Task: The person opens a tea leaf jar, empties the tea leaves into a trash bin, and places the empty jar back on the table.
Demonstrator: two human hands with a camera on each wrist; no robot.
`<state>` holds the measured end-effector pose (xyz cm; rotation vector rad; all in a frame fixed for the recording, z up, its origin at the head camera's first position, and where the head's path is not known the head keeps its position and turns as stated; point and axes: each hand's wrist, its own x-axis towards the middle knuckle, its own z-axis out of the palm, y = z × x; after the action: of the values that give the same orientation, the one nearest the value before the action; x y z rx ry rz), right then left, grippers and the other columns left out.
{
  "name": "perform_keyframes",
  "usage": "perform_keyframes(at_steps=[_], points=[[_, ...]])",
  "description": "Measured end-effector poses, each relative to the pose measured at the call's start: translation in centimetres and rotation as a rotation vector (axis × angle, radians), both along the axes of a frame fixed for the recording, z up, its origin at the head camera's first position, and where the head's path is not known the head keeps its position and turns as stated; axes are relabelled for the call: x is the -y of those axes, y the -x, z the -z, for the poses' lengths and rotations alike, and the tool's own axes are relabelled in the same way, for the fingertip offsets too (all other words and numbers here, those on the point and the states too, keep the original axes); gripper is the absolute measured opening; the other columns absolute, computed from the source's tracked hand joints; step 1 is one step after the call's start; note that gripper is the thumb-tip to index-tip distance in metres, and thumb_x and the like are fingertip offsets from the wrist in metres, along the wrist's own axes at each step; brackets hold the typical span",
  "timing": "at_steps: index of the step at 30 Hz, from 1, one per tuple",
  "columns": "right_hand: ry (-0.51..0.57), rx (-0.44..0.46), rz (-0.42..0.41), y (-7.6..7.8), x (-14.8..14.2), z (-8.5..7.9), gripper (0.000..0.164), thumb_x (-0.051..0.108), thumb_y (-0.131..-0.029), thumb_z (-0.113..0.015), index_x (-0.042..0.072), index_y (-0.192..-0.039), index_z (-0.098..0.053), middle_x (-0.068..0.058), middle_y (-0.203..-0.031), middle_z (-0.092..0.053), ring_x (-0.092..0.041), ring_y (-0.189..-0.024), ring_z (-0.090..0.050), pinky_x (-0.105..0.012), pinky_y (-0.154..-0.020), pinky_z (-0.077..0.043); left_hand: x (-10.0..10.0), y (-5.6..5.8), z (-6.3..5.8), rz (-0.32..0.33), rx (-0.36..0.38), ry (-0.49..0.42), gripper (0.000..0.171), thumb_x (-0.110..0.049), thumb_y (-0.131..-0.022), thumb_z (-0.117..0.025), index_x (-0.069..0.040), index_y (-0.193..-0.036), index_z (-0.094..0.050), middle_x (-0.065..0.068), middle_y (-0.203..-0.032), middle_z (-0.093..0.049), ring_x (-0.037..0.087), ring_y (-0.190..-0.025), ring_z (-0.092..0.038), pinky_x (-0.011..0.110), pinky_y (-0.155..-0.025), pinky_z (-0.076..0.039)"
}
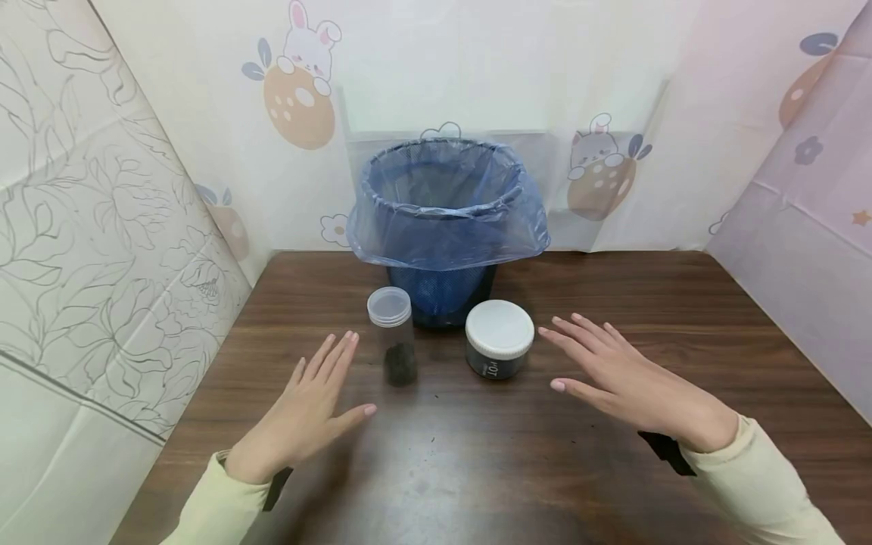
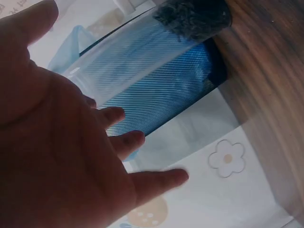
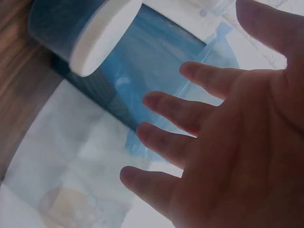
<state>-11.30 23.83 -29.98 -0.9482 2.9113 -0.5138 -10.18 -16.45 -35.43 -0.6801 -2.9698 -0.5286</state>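
Head view: left hand (image 1: 303,420) and right hand (image 1: 627,378) hover, fingers (image 1: 339,367) released; a bottle (image 1: 393,337) stands at the left's two o'clock, a jar (image 1: 499,333) at the bottle's three. Left wrist: bottle beyond fingers. Right wrist: jar at the hand's ten.

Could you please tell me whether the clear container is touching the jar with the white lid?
Apart. The head view shows it plainly: a strip of brown table is visible between the clear container and the jar with the white lid.
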Motion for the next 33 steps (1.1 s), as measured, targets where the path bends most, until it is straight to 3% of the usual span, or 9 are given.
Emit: perform_keyframes(at_steps=[5,9,16,20,27,33], points=[[-0.041,-0.02,-0.051,0.7,1.7,-0.7,0.061,0.042,-0.096,-0.052,0.013,-0.147,-0.035,-0.013,-0.152,-0.03,-0.035,-0.142,-0.016,-0.059,-0.108,-0.011,0.1,1.4,0.8,0.029,0.031,-0.042,0.098,-0.049,-0.087,-0.062,-0.001,-0.152,-0.007,0.014,-0.158,-0.01,0.032,-0.144,-0.006,0.05,-0.111,-0.016],[-0.077,-0.046,-0.101,1.3,3.4,-1.2,0.063,0.045,-0.096,-0.051,0.014,-0.148,-0.034,-0.014,-0.152,-0.03,-0.035,-0.141,-0.017,-0.059,-0.108,-0.012,0.2,2.3,1.4,0.028,0.092,-0.069,0.103,-0.05,-0.085,-0.066,0.0,-0.151,-0.005,0.015,-0.158,-0.007,0.034,-0.143,-0.005,0.049,-0.111,-0.016],[-0.121,-0.053,-0.204,2.5,6.5,-2.2,0.063,0.046,-0.097,-0.048,0.014,-0.149,-0.031,-0.012,-0.152,-0.028,-0.033,-0.142,-0.016,-0.058,-0.108,-0.012,-0.1,3.6,2.0,-0.011,0.276,-0.292,0.105,-0.05,-0.086,-0.064,-0.017,-0.152,0.012,0.01,-0.159,0.003,0.031,-0.143,-0.007,0.053,-0.109,-0.016],[-0.125,-0.027,-0.244,3.3,8.2,-2.7,0.064,0.049,-0.097,-0.045,0.016,-0.15,-0.03,-0.01,-0.154,-0.026,-0.031,-0.143,-0.014,-0.056,-0.11,-0.009,-0.5,4.3,2.4,-0.047,0.336,-0.404,0.107,-0.045,-0.086,-0.067,-0.024,-0.15,0.017,0.007,-0.159,0.006,0.031,-0.143,-0.005,0.055,-0.109,-0.014],[-0.193,-0.038,-0.268,4.9,10.9,-3.4,0.065,0.049,-0.097,-0.046,0.015,-0.149,-0.031,-0.01,-0.148,-0.035,-0.027,-0.136,-0.029,-0.045,-0.109,-0.025,-1.6,5.7,3.1,-0.026,0.317,-0.559,0.111,-0.032,-0.082,-0.076,-0.014,-0.152,0.008,0.016,-0.155,-0.016,0.032,-0.14,-0.022,0.054,-0.106,-0.026],[-0.207,-0.075,-0.293,6.4,13.1,-3.7,0.065,0.045,-0.097,-0.048,0.01,-0.149,-0.03,-0.008,-0.142,-0.041,-0.024,-0.128,-0.038,-0.04,-0.103,-0.035,-2.7,6.8,3.4,-0.013,0.272,-0.662,0.11,-0.024,-0.075,-0.082,-0.017,-0.153,-0.005,0.018,-0.15,-0.029,0.037,-0.132,-0.037,0.053,-0.097,-0.039]])
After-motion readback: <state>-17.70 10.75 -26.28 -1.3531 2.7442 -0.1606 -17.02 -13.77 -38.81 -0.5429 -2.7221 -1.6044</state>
